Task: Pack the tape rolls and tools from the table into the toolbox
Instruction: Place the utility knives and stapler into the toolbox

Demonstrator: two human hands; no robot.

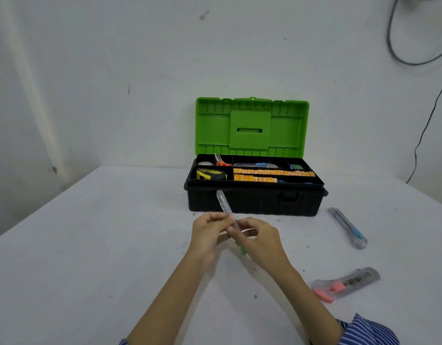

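Frame centre: left hand [210, 230] and right hand [254, 235], fingers curled, both pinching one clear cutter [223, 202] above worktop [90, 245].

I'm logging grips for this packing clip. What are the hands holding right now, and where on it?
Both the left hand and right hand pinch one clear utility knife at its lower, green-tipped end; the upper half sticks out free.

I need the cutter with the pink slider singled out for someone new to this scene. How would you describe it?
Start at the open green-lidded toolbox at the back of the white table. Come forward to the table's near right, by the striped sleeve. The pink cutter lies there, clear-bodied with pink slider and end; the blue cutter lies farther back.
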